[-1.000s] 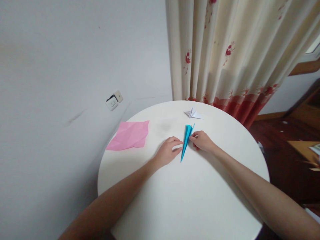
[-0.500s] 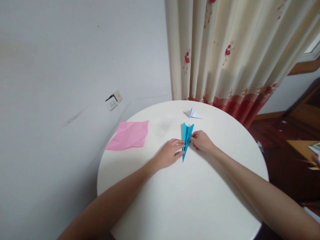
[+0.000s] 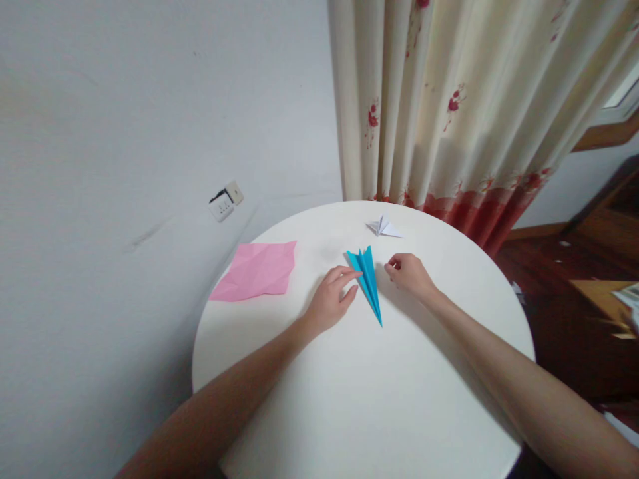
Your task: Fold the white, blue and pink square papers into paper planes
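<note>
A blue folded paper dart [image 3: 369, 283] lies on the round white table [image 3: 389, 399], its sharp tip pointing toward me and to the right. My left hand [image 3: 332, 303] rests beside it with fingertips pressing its left edge. My right hand [image 3: 409, 274] hovers just right of the blue paper, fingers loosely curled, holding nothing and a small gap away from it.
A creased pink paper sheet [image 3: 257, 269] lies at the table's left edge. A small white folded paper [image 3: 383, 227] sits at the far edge near the floral curtain [image 3: 449, 106]. A wall socket [image 3: 224, 201] is on the left wall. Wooden floor lies to the right.
The blue paper has turned, its near tip swinging right and its wide end left. My right hand has let go of it and drawn slightly away; my left hand stays on it.
</note>
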Action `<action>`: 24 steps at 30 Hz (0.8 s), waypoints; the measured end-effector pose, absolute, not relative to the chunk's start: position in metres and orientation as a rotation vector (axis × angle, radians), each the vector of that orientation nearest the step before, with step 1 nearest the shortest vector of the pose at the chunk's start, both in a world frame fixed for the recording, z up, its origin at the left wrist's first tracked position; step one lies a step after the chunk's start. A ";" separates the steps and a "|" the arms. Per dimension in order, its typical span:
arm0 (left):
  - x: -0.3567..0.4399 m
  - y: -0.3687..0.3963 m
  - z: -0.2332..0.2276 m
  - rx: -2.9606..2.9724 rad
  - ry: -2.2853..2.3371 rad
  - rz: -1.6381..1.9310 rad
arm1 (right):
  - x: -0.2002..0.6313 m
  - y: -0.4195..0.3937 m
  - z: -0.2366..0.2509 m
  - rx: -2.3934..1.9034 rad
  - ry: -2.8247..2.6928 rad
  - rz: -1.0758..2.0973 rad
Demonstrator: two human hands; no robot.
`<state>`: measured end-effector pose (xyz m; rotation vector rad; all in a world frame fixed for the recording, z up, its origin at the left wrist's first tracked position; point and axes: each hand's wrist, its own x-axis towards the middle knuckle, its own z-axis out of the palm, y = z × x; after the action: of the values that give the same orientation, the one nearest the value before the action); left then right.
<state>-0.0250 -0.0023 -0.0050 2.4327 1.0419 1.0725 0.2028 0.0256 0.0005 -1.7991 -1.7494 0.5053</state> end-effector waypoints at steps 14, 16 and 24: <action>-0.032 0.018 -0.022 1.998 1.287 1.223 | 0.158 -0.018 0.011 -1.863 -2.002 0.326; -0.032 0.019 -0.024 1.989 1.295 1.225 | 0.157 -0.017 0.008 -1.897 -2.011 0.308; -0.031 0.020 -0.022 1.910 1.325 1.245 | 0.156 -0.015 0.004 -1.934 -1.993 0.319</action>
<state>-0.0309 0.0196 -0.0225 1.9098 1.3249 1.2455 0.1562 -0.0146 0.0044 -1.9338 -1.9927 0.3191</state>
